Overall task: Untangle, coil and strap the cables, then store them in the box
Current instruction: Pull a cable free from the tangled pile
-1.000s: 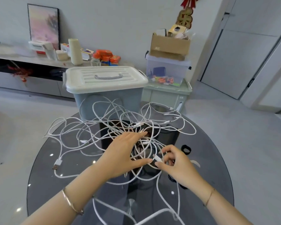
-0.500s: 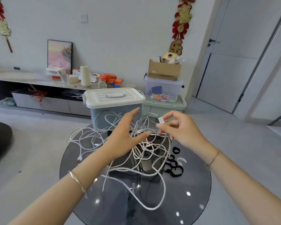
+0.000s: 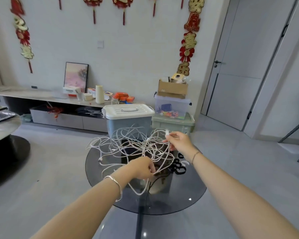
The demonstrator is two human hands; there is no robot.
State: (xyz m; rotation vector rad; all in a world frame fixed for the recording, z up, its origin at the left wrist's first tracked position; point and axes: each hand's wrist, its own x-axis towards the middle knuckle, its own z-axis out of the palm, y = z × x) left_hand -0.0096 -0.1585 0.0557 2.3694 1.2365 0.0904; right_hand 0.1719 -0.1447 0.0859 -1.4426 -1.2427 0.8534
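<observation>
The white cables make one loose tangle of loops, hanging partly above the glass table, with one plug raised at the right. Black straps lie heaped just beside them. The box, blue-grey with a white lid, stands shut behind.

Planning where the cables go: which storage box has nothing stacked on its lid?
The blue-grey box with the white handled lid, directly beyond the tangled cables. The clear box carries a cardboard carton; the green box carries the clear one.

L hand curled low, R hand pinching (raised).
</observation>
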